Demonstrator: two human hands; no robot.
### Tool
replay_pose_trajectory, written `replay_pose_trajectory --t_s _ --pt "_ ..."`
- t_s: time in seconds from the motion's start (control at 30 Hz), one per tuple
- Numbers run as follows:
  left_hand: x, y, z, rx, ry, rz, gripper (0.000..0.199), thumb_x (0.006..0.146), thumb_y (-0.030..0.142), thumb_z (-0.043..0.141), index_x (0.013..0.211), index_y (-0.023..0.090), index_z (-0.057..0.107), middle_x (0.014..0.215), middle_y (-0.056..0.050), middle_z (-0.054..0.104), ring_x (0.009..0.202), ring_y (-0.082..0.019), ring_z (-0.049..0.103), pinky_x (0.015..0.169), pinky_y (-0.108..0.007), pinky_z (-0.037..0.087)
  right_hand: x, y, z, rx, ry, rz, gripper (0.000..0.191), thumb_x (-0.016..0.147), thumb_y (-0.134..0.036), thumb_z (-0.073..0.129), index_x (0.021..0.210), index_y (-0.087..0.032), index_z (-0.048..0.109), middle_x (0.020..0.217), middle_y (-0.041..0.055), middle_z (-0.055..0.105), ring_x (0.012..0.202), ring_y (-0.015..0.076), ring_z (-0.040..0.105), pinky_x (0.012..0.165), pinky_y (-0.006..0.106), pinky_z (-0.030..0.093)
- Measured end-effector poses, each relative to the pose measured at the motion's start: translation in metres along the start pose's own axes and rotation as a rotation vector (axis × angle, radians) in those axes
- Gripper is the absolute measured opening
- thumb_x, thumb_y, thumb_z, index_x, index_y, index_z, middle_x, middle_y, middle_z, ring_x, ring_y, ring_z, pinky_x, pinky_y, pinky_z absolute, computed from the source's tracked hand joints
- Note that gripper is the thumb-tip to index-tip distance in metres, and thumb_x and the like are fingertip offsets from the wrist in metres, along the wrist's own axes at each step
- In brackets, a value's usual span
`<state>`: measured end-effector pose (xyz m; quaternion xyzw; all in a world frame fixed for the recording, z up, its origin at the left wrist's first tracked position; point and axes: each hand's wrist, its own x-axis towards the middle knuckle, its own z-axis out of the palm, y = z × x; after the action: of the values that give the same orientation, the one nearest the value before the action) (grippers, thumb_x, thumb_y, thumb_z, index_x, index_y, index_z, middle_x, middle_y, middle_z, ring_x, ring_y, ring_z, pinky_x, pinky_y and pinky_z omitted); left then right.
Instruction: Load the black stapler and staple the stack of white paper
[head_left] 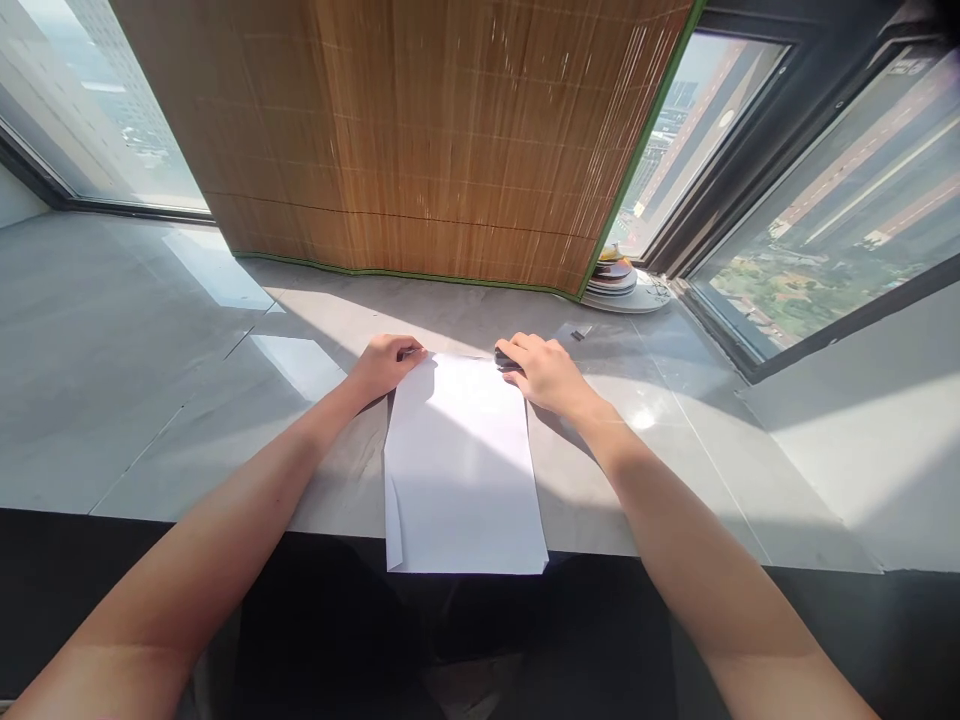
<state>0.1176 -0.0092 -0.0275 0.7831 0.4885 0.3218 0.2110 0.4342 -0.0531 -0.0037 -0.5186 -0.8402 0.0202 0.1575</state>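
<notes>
White sheets of paper [465,460] lie on the grey tiled ledge, their near end reaching over its front edge. The lower left corner of the top sheet is folded or curled. At the far left corner, my left hand [386,365] is closed, pinching the paper between thumb and fingers. My right hand [546,372] is wrapped round a small black stapler [504,358] at the far right corner of the sheets. Fingers cover much of the stapler, so whether its jaws are pressed together cannot be seen.
A small dark strip, perhaps staples [578,334], lies beyond my right hand. Stacked plates [611,285] stand at the back right by the window. A bamboo blind [435,140] with green edging hangs behind the ledge [187,400]. Sunlight makes bright patches.
</notes>
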Motion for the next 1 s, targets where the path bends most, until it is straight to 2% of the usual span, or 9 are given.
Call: replay_pose_trajectory --t_s 0.1,0.2,0.3,0.43,0.67,0.8,0.93,1.0 --pt "0.001 -0.003 0.001 0.032 -0.014 0.042 0.031 0.094 0.049 0.065 0.082 0.023 0.076 0.082 -0.004 0.078 0.075 -0.019 0.065 0.075 -0.032 0.049 -0.003 0.025 -0.006 0.167 0.096 0.055 0.047 0.093 -0.015 0.062 0.137 -0.029 0.071 0.114 0.0072 0.073 0.101 0.0266 0.067 0.083 0.035 0.048" --pt "0.002 -0.004 0.001 0.037 -0.008 0.052 0.031 0.095 0.049 0.065 0.081 0.023 0.076 0.078 -0.003 0.076 0.072 -0.019 0.064 0.074 -0.031 0.049 -0.002 0.05 -0.002 0.202 0.223 0.177 0.049 0.088 -0.014 0.063 0.134 -0.024 0.076 0.11 0.0096 0.074 0.098 0.0286 0.069 0.086 0.038 0.054" --pt "0.001 -0.004 0.0 0.041 0.002 0.058 0.029 0.095 0.046 0.066 0.08 0.023 0.075 0.074 -0.002 0.073 0.069 -0.018 0.062 0.072 -0.031 0.048 0.002 0.063 0.005 0.233 0.278 0.209 0.05 0.083 -0.014 0.067 0.132 -0.019 0.077 0.11 0.0115 0.076 0.099 0.0301 0.071 0.092 0.04 0.056" --pt "-0.001 -0.004 0.0 0.094 0.028 0.061 0.023 0.096 0.039 0.064 0.08 0.024 0.073 0.07 0.0 0.069 0.067 -0.017 0.058 0.071 -0.031 0.046 0.004 0.063 0.01 0.226 0.263 0.24 0.051 0.082 -0.014 0.071 0.133 -0.02 0.075 0.118 0.0119 0.079 0.106 0.0309 0.072 0.097 0.041 0.056" --pt "-0.001 -0.008 0.007 0.167 0.099 0.02 0.006 0.088 0.027 0.074 0.085 0.024 0.071 0.089 -0.004 0.065 0.089 -0.023 0.063 0.084 -0.034 0.051 0.002 0.059 0.008 0.223 0.263 0.343 0.041 0.08 -0.016 0.079 0.121 -0.019 0.078 0.111 0.01 0.081 0.102 0.0281 0.074 0.092 0.037 0.055" --pt "-0.001 -0.005 0.007 0.071 0.098 -0.049 0.008 0.091 0.028 0.073 0.087 0.023 0.068 0.094 -0.003 0.063 0.079 -0.018 0.06 0.08 -0.032 0.051 0.003 0.062 0.009 0.257 0.271 0.374 0.029 0.079 -0.018 0.079 0.108 -0.018 0.079 0.101 0.0092 0.081 0.094 0.0274 0.073 0.085 0.035 0.055" --pt "0.0 -0.004 0.005 0.002 0.101 -0.045 0.006 0.09 0.026 0.07 0.087 0.023 0.066 0.092 -0.002 0.062 0.072 -0.016 0.054 0.074 -0.03 0.047 0.004 0.061 0.01 0.278 0.364 0.36 0.024 0.08 -0.021 0.079 0.103 -0.018 0.078 0.098 0.0092 0.081 0.091 0.0275 0.073 0.087 0.038 0.056" --pt "0.003 -0.006 0.005 -0.049 0.141 -0.053 0.007 0.094 0.024 0.061 0.088 0.023 0.065 0.088 -0.002 0.062 0.074 -0.017 0.054 0.074 -0.03 0.045 0.004 0.056 0.008 0.311 0.443 0.337 0.026 0.081 -0.025 0.079 0.106 -0.019 0.079 0.101 0.0093 0.081 0.094 0.028 0.073 0.09 0.04 0.056"
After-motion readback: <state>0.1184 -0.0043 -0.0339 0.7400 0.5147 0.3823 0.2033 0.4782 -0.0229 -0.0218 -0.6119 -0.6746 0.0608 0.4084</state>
